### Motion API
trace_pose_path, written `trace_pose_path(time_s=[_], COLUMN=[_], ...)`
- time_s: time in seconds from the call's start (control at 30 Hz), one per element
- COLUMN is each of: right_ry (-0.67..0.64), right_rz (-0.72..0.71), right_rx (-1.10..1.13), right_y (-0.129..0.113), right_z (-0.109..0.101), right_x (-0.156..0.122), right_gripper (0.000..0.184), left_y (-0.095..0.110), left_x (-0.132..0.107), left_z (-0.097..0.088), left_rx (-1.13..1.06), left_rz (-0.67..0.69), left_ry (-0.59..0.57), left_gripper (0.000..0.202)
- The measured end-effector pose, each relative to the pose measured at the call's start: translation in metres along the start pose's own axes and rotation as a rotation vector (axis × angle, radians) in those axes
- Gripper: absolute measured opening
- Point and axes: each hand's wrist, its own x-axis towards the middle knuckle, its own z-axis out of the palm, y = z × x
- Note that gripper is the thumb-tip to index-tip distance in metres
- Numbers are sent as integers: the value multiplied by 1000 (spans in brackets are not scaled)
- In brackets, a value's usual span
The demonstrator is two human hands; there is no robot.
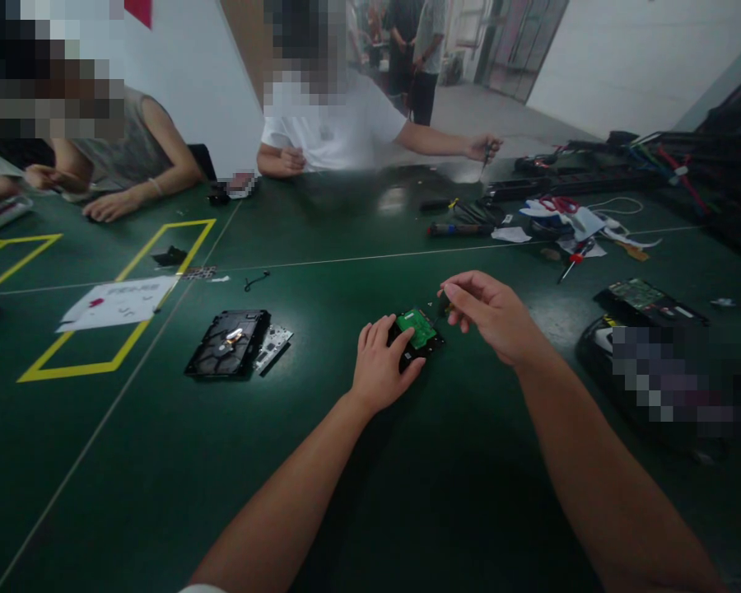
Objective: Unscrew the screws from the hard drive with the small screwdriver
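A small black hard drive [433,347] with a green circuit board [418,326] on top lies on the green table. My left hand [383,362] grips it from the near left side, the thumb along its near edge and a fingertip resting on the board. Just past the board's right edge, my right hand [485,313] is closed in a pinch on a small dark tool [443,306] that looks like a screwdriver. The fingers partly hide it, and whether its tip touches the drive I cannot tell.
Left of my hands lie an opened black drive case [228,344] and a metal plate [274,349]. A white sheet [120,302] overlaps yellow tape. To the right are another circuit board [639,298] and a dark pouch [598,350]; tools and cables lie beyond. Co-workers sit across the table.
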Motion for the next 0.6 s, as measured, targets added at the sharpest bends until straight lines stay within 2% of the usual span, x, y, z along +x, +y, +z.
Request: trace_pose_path(time_s=[0.17,0.37,0.6], right_ry=[43,-10,-12], right_rz=[47,11,23], right_rx=[1,68,93], right_y=[0,2,4], right_z=[1,0,-1], right_x=[0,1,2], right_gripper=[40,29,30], left_y=[0,1,1], left_x=[0,0,0], left_z=[-1,-2,-2], left_rx=[1,2,2], left_rz=[3,6,3], left_ry=[1,-3,-1], left_gripper=[55,55,55])
